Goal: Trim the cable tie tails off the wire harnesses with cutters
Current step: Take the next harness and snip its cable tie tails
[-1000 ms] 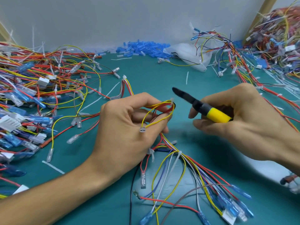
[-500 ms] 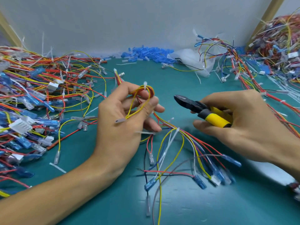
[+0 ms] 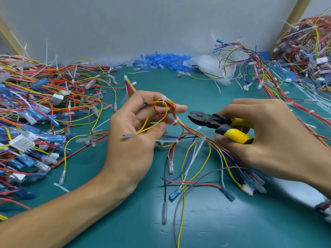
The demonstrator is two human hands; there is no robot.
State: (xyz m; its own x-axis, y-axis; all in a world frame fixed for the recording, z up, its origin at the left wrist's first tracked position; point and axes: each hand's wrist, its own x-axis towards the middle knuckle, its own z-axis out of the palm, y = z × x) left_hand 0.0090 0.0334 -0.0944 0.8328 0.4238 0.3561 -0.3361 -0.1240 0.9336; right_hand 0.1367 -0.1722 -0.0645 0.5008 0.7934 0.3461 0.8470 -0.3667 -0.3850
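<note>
Head view, left fingers [image 3: 179,106]: curling round a loop of red and yellow wires and pinching it, the index finger stretching right.
Left hand [image 3: 130,140]: holding the wire harness [image 3: 189,130] up at frame centre; a white cable tie [image 3: 163,98] is sitting on top of the loop and a lower cable tie [image 3: 175,121] just under the index fingertip.
Right fingers [image 3: 241,109]: wrapping tightly round the yellow-and-black handles.
Right hand [image 3: 272,138]: gripping the cutters [image 3: 215,121], nose pointing left, jaws slightly parted, near the lower cable tie but not touching it.
Harness ends: fanning down over the teal desk [image 3: 241,221] toward lower centre.
Surroundings: the left harness pile [image 3: 44,108] is sprawling at the left edge and the right harness pile [image 3: 308,51] at upper right; blue sleeves [image 3: 161,60] are heaping along the back wall.
</note>
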